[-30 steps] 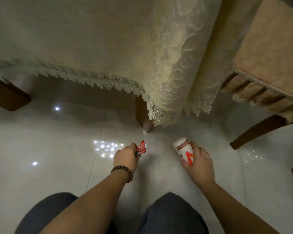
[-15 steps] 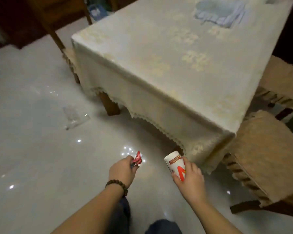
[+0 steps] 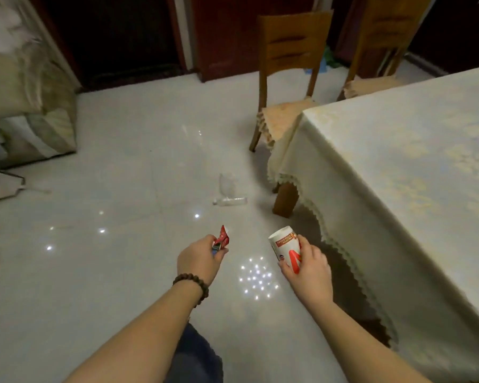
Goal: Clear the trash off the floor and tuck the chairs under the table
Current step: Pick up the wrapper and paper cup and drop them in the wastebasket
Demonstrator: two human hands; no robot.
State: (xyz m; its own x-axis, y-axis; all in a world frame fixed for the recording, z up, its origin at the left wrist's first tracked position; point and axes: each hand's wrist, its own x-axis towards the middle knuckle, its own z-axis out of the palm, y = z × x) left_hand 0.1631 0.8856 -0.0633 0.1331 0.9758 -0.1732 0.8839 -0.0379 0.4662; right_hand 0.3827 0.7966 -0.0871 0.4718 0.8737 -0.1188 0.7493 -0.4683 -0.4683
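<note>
Glossy pale floor tiles (image 3: 94,272) fill the room and mirror a cluster of ceiling lights between the two forearms. Nearest, the left hand (image 3: 198,258), with a bead bracelet (image 3: 192,284) on its wrist, pinches a crumpled red wrapper (image 3: 222,239) in curled fingers. Beside it, well apart, the right hand (image 3: 310,269) curls around a white paper cup (image 3: 285,250) with red print, tilted away from the person. To the right stands the table (image 3: 398,175) under a cream lace-edged cloth. Further out, a clear plastic bottle (image 3: 230,200) lies on the floor beside a clear plastic bag (image 3: 227,183), near the table leg (image 3: 285,200). Beyond, one wooden chair (image 3: 288,78) stands at the table's corner, another chair (image 3: 376,51) behind it.
</note>
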